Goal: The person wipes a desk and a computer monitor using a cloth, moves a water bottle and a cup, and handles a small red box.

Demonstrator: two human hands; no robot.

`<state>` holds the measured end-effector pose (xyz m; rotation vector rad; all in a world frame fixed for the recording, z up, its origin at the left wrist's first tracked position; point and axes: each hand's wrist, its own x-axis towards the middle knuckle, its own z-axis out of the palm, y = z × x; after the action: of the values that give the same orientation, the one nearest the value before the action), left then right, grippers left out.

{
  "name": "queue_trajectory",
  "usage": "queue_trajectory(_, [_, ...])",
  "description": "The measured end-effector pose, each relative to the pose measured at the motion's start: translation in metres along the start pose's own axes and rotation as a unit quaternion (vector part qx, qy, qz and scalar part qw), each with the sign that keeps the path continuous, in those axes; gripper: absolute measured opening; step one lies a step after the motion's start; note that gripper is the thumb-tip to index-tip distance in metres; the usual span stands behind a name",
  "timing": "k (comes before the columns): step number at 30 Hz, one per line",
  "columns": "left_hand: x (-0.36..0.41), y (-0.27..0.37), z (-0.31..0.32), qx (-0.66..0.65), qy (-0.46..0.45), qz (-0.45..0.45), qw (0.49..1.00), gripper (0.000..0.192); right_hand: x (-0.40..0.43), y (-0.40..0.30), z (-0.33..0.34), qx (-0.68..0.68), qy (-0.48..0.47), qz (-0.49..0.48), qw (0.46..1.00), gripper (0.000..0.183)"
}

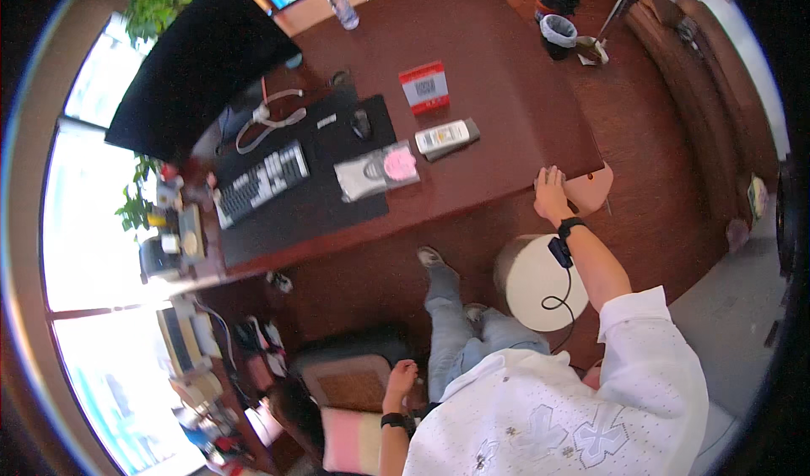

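My right hand (550,191) rests on the near right corner of a dark red wooden desk (506,96), its fingers bent over the edge; a pink rounded thing (591,188) shows just beyond it. Low in the view, my left hand (402,380) hangs beside a chair, fingers partly curled, with no held thing visible. On the desk lie a plastic packet with a pink label (400,162), a white and grey box (445,137), a red and white card with a printed code (424,87), a black mouse (361,125) and a keyboard (262,181). Each wrist wears a black band.
A large black monitor (202,64) and a water bottle (342,9) stand on the desk. A round white-topped stool (544,286) is by my right arm. A chair with a striped cushion (351,438) stands at my left. Waste bins (558,30) and a brown sofa (702,96) lie beyond.
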<state>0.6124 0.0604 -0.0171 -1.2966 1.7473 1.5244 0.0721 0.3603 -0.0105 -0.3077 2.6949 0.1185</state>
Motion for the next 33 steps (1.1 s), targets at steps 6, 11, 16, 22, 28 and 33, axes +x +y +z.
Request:
queue_trajectory(6, [0.082, 0.15, -0.066, 0.203, 0.006, 0.13, 0.971, 0.038, -0.007, 0.009, 0.013, 0.154, -0.013, 0.077, 0.985, 0.075])
queue_trajectory(11, [0.143, 0.32, -0.076, 0.207, 0.045, 0.301, 0.93, 0.028, -0.011, -0.017, 0.005, 0.245, 0.025, 0.16, 0.956, 0.07])
queue_trajectory(16, [0.192, 0.446, -0.06, 0.217, 0.047, 0.367, 0.903, 0.027, 0.015, -0.033, -0.027, 0.282, -0.056, 0.249, 0.925, 0.055])
queue_trajectory(22, [0.234, 0.537, -0.008, 0.129, 0.035, 0.379, 0.916, 0.042, 0.058, -0.014, -0.041, 0.544, -0.168, 0.117, 0.814, 0.022])
queue_trajectory(28, [0.316, 0.586, 0.005, 0.03, 0.097, 0.355, 0.929, 0.051, 0.119, -0.053, -0.12, 0.779, -0.32, 0.058, 0.536, 0.037])
queue_trajectory(33, [0.325, 0.627, 0.052, 0.025, -0.002, 0.333, 0.942, 0.022, 0.137, -0.033, -0.123, 0.668, -0.304, 0.015, 0.679, 0.039])
